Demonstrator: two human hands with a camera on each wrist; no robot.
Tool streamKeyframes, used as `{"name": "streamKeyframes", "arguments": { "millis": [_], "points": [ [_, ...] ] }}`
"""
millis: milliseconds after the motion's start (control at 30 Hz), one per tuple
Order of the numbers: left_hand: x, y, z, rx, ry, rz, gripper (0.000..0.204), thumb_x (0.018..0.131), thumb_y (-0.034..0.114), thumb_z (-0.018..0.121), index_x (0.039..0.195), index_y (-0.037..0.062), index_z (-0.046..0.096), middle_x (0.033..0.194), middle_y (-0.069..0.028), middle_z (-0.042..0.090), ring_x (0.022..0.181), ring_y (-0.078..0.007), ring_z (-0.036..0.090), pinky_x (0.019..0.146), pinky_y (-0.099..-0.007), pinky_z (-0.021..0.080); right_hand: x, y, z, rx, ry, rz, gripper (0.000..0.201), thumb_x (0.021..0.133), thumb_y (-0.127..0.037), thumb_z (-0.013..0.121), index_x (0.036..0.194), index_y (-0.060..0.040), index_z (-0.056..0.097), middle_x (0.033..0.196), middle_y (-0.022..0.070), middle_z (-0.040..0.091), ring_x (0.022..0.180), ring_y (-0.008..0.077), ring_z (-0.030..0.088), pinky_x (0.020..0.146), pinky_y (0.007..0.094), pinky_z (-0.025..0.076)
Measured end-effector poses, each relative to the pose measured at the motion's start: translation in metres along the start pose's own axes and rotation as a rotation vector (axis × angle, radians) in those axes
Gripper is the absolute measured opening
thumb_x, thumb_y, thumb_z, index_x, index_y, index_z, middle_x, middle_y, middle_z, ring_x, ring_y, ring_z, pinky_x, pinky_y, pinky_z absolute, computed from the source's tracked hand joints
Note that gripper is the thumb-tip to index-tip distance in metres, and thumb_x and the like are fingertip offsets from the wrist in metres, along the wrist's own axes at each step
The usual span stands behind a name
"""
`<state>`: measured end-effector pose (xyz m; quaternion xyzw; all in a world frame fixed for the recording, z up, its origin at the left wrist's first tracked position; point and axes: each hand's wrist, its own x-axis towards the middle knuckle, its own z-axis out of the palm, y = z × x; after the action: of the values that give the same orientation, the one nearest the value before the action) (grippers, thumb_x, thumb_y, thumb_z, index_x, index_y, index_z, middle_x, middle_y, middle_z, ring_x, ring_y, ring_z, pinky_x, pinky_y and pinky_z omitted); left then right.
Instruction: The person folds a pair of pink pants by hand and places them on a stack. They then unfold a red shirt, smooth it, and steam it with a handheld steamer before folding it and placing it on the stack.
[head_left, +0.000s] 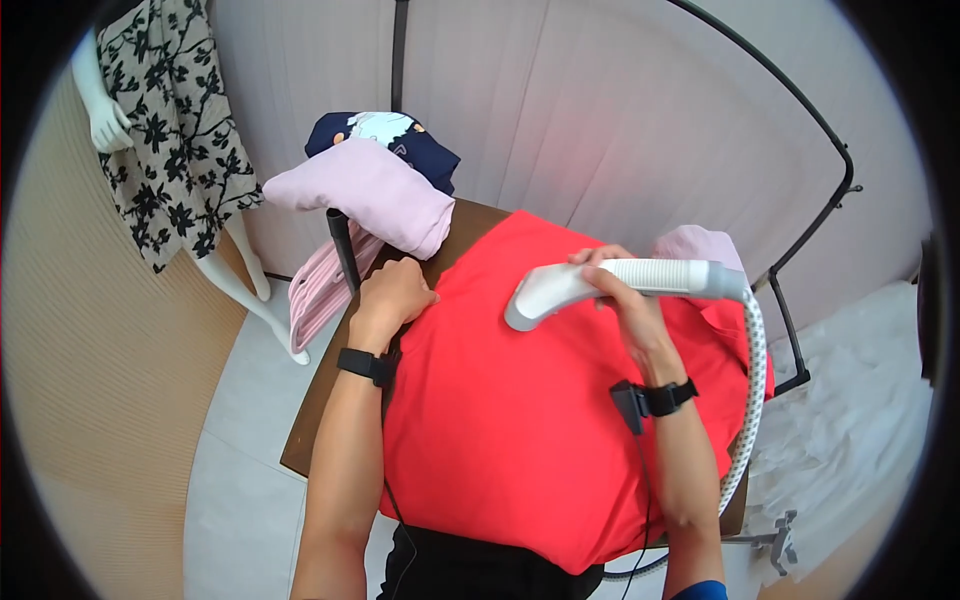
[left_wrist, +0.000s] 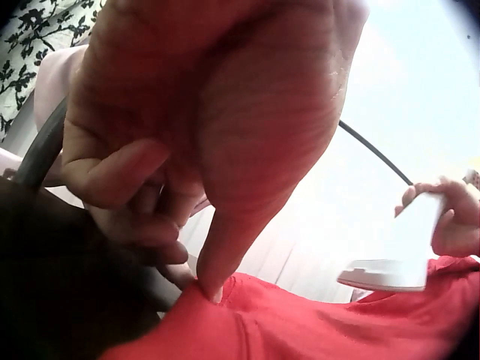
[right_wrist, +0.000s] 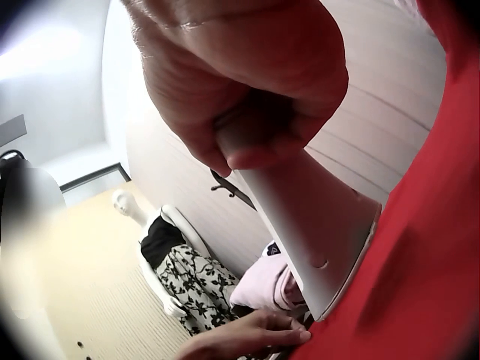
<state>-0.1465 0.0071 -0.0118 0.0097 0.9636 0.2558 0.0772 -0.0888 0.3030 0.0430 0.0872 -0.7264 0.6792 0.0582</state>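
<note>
A red garment [head_left: 500, 430] lies spread over a brown board [head_left: 310, 440] in front of the person. The right hand [head_left: 632, 312] grips the white handle of a garment steamer [head_left: 548, 290], its head close over the red cloth. In the right wrist view, the steamer head [right_wrist: 319, 225] has its flat face at the fabric. At the garment's left edge, the left hand [head_left: 392, 300] pinches the cloth between thumb and finger; the left wrist view shows the thumb [left_wrist: 217, 274] on the red fabric, the other fingers curled.
A ribbed hose [head_left: 755, 400] runs from the steamer down the board's right side. Folded pink [head_left: 375, 195] and navy clothes [head_left: 430, 165] sit at the back left by a black post [head_left: 342, 250]. A mannequin in a floral skirt [head_left: 180, 150] stands left. A black frame [head_left: 790, 85] rises behind.
</note>
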Motion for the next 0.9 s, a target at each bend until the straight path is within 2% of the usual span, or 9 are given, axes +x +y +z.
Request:
{"name": "streamKeyframes", "arguments": {
  "millis": [67,133,167,233,467,567,633,867,900],
  "points": [
    [0.003,-0.001,0.003,-0.011,-0.003,0.009,0.03,0.084,0.03,0.079,0.09,0.0015,0.072,0.1,-0.0206,0.074,0.099,-0.0389,0.071,0.087,-0.0479,0.055,0.01,0.005,0.024,0.013,-0.106,0.061,0.01,0.089,-0.017,0.072,0.091,-0.011,0.065,0.109,0.003,0.07,0.095,0.0109,0.063,0.068,0.0246,0.045],
    [0.011,-0.005,0.018,-0.095,0.177,0.088,0.029,0.082,0.026,0.079,0.094,0.0021,0.068,0.091,-0.0183,0.074,0.087,-0.0339,0.072,0.079,-0.0436,0.054,0.012,0.014,0.035,0.041,-0.122,0.079,0.01,0.088,-0.016,0.073,0.091,-0.011,0.065,0.109,0.0021,0.07,0.093,0.0103,0.062,0.068,0.0246,0.046],
    [0.01,-0.004,0.019,-0.095,0.175,0.086,0.029,0.082,0.026,0.079,0.094,0.0021,0.068,0.091,-0.0183,0.074,0.087,-0.0339,0.072,0.079,-0.0436,0.054,0.012,0.018,0.04,0.055,-0.147,0.091,0.01,0.089,-0.016,0.073,0.091,-0.0108,0.065,0.109,0.0019,0.07,0.093,0.0101,0.062,0.068,0.0248,0.046],
    [0.009,0.0,0.015,-0.17,0.049,0.106,0.035,0.085,0.023,0.077,0.11,0.0034,0.061,0.1,-0.0198,0.073,0.1,-0.0404,0.069,0.085,-0.0477,0.053,0.011,0.022,0.047,0.06,-0.189,0.105,0.01,0.089,-0.016,0.073,0.092,-0.0104,0.065,0.109,0.002,0.071,0.092,0.0097,0.062,0.067,0.0255,0.047],
    [-0.001,0.007,0.01,-0.207,-0.048,0.116,0.023,0.087,0.006,0.07,0.107,0.0034,0.059,0.104,-0.0219,0.071,0.102,-0.0401,0.068,0.085,-0.0487,0.051,0.017,0.026,0.057,0.023,-0.207,0.062,0.01,0.09,-0.016,0.072,0.093,-0.008,0.066,0.106,0.0022,0.07,0.092,0.0114,0.064,0.067,0.0253,0.05],
    [-0.001,0.003,0.013,-0.102,0.04,0.179,0.018,0.087,0.004,0.065,0.104,0.004,0.059,0.106,-0.0213,0.07,0.105,-0.0402,0.066,0.085,-0.0491,0.051,0.023,0.023,0.051,0.005,-0.179,0.05,0.009,0.09,-0.015,0.071,0.092,-0.0073,0.066,0.104,0.0019,0.07,0.093,0.0122,0.065,0.069,0.0268,0.052],
    [0.002,-0.001,0.02,-0.083,0.146,0.277,0.016,0.087,0.002,0.063,0.103,0.0047,0.062,0.081,-0.0145,0.066,0.084,-0.0354,0.066,0.075,-0.0452,0.051,0.029,0.025,0.042,0.005,-0.171,0.044,0.009,0.09,-0.015,0.071,0.091,-0.0071,0.066,0.103,0.0018,0.07,0.093,0.0124,0.065,0.07,0.0272,0.052],
    [-0.012,0.015,0.026,0.018,0.211,0.282,0.033,0.089,0.001,0.057,0.119,0.0083,0.07,0.088,-0.0176,0.066,0.088,-0.037,0.067,0.081,-0.0456,0.053,0.028,0.027,0.038,0.054,-0.171,-0.014,0.005,0.09,-0.009,0.07,0.093,-0.0064,0.067,0.098,0.0023,0.069,0.087,0.0125,0.067,0.067,0.0263,0.054],
    [-0.013,0.017,0.027,0.04,0.28,0.342,0.032,0.089,0.001,0.057,0.118,0.0056,0.07,0.095,-0.0189,0.068,0.093,-0.0387,0.067,0.084,-0.0457,0.053,0.027,0.029,0.041,0.08,-0.204,-0.058,0.005,0.09,-0.008,0.07,0.094,-0.0063,0.067,0.097,0.0024,0.069,0.085,0.0123,0.067,0.066,0.026,0.054]
  ]
}}
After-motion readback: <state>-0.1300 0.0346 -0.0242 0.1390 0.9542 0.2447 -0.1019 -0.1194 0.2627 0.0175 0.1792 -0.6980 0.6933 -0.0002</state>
